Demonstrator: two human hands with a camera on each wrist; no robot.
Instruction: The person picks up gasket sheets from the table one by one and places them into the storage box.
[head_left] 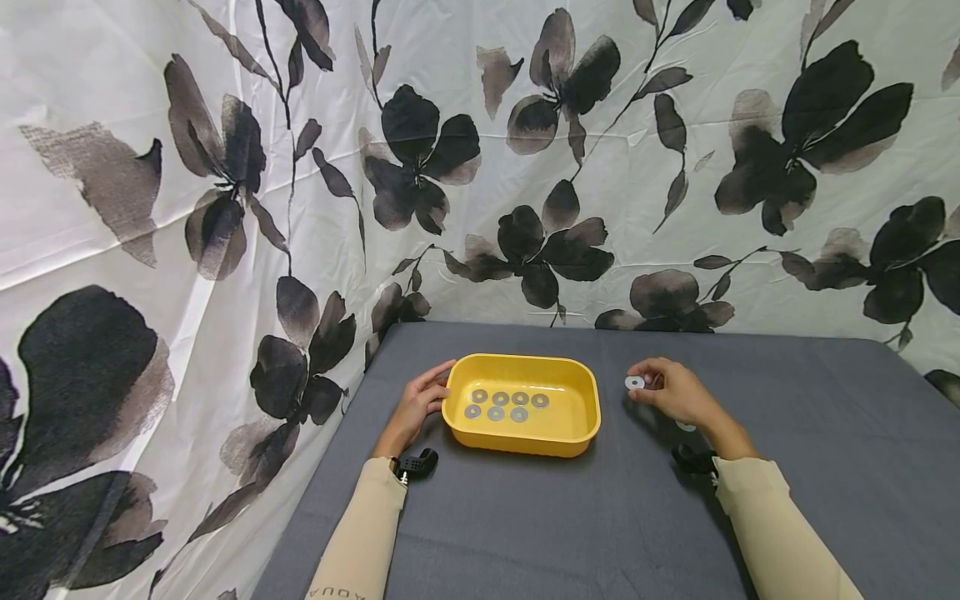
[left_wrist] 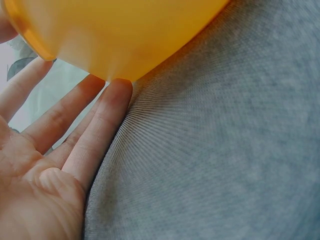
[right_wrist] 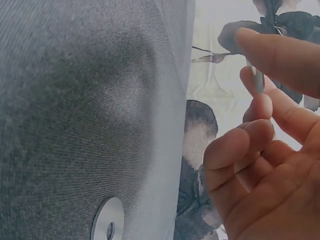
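Note:
A yellow tray (head_left: 521,439) stands on the table with several flat metal washers (head_left: 519,414) lying in two rows inside. At its left end my left hand (head_left: 415,408) rests against the wall, and the left wrist view shows its straight fingers (left_wrist: 100,127) touching the tray's outside. To the right of the tray, my right hand (head_left: 677,393) pinches a washer (head_left: 634,382) between thumb and fingers, above the table. That washer (right_wrist: 258,81) appears nearly edge-on in the right wrist view. Another washer (right_wrist: 108,220) lies on the table below the right hand, mostly hidden by it in the head view.
A grey cloth covers the table (head_left: 600,533). Behind it and along the left hangs a white curtain (head_left: 465,50) with dark flowers. Each wrist carries a black device, such as the left wrist camera (head_left: 420,463).

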